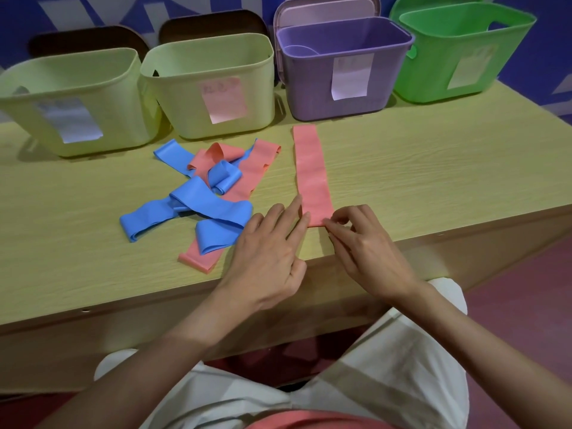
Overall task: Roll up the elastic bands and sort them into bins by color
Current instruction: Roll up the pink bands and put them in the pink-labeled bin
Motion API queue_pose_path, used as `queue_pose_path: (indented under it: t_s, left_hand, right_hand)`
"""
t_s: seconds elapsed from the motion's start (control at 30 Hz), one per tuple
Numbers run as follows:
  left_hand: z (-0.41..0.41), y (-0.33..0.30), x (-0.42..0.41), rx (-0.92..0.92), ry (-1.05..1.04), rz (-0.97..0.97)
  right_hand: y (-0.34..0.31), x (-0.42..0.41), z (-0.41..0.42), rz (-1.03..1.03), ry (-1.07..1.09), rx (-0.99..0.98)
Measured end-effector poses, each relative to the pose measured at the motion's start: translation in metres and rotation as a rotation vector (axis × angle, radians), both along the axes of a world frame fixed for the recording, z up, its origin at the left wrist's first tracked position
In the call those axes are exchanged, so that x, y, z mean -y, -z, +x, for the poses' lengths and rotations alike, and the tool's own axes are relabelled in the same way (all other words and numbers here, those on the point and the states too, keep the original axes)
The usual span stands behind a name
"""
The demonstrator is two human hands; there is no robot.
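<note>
1. A pink band (311, 171) lies flat and straight on the table (433, 168), running from just in front of the purple bin (340, 85) down toward the near edge.
2. The right hand (368, 252) has its fingertips curled onto the band's near end and appears to pinch that edge, ready to start the roll.
3. The left hand (269, 258) lies with straight fingers along the band's left side, touching it near the same end; it grips nothing.
4. A heap of bands (201, 193), blue and pink tangled together, sits just left of the flat one, close to the left hand.
5. Two pale yellow-green bins (204, 88) and a green bin (461, 54) stand with the purple one along the back; their labels are too blurred to read.
6. Risk: the first turn may start crooked if only one corner is lifted, giving a cone-shaped roll.
7. Risk: stretchy material may spring open if the pinch loosens before the roll is tight.
8. Risk: the near end lies close to the table edge, so a slip could drop the band.
9. Risk: with unreadable labels, the pink roll could land in the wrong bin.
</note>
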State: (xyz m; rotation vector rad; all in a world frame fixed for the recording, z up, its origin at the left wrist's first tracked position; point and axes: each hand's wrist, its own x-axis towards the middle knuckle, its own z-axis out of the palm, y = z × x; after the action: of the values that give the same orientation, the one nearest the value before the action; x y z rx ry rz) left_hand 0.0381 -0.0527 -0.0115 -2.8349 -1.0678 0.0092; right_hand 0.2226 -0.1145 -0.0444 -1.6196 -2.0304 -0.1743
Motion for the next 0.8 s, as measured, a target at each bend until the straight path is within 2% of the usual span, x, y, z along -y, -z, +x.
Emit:
queue_pose_path:
  t_s: [0.47, 0.53, 0.67, 0.8]
  left_hand:
    - [0.005, 0.001, -0.005, 0.07, -0.018, -0.009]
    - [0.005, 0.003, -0.011, 0.171, 0.014, -0.007]
    - [0.009, 0.015, -0.027, 0.493, 0.078, -0.023]
    - [0.016, 0.02, -0.039, 0.597, 0.062, -0.12]
  right_hand:
    - [0.0, -0.006, 0.001, 0.016, 0.029, 0.044]
    - [-0.001, -0.008, 0.002, 0.019, 0.039, 0.04]
    - [0.0, -0.012, 0.004, 0.007, 0.056, 0.039]
    - [0.0, -0.015, 0.006, -0.005, 0.067, 0.027]
